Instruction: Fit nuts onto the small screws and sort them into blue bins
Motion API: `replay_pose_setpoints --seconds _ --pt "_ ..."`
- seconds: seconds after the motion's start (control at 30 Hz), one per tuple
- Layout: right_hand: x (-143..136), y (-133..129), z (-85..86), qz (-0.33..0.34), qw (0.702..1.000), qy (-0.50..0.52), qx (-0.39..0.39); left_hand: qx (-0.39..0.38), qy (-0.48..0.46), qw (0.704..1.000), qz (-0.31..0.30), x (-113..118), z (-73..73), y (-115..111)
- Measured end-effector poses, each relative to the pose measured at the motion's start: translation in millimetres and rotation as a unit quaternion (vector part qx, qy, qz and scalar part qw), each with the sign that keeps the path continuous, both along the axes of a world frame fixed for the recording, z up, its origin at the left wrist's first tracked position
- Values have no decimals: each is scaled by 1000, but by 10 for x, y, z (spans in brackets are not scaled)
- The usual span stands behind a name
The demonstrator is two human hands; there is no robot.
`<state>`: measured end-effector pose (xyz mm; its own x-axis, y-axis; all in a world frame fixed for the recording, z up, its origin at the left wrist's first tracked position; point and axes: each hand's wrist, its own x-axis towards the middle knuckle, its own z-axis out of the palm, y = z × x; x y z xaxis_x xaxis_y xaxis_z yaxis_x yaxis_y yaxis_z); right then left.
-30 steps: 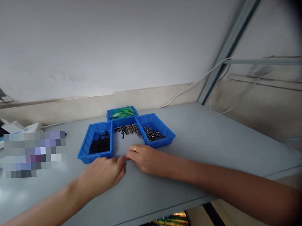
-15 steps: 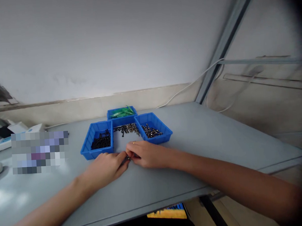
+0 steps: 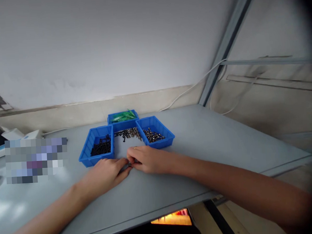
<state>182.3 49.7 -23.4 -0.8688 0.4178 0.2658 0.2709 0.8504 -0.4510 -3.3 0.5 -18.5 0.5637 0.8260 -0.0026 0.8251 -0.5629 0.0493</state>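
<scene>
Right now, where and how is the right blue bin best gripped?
Probably pinch the right rim of that bin, from the right: it stands above the metal pieces, while the loose pile lies beside the left wall and the right hand sits before the near end.

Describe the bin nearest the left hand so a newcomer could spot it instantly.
On the grey table, beyond the left hand, look for the leftmost blue bin. Unlike the right bin of shiny parts and the rear bin of green pieces, it holds black screw-like parts.

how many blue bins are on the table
3: the left bin with dark screws, the right bin with metal pieces, and the back bin with green items. None seems hidden.
</scene>
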Motion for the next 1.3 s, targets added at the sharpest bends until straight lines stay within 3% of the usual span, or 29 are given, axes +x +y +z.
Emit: replay_pose_setpoints --seconds 0.2,0.47,0.97,1.3 --pt "2 2 -4 -4 1000 -9 10 -1 -13 1000 -9 -16 -21 7" --pt "22 16 -7 -1 991 -91 101 3 5 1000 9 9 33 -25" --pt "21 -11 13 -18 980 -121 155 5 41 999 33 29 46 -21" --pt "15 -42 44 -5 970 -145 194 18 33 999 9 2 12 -12"
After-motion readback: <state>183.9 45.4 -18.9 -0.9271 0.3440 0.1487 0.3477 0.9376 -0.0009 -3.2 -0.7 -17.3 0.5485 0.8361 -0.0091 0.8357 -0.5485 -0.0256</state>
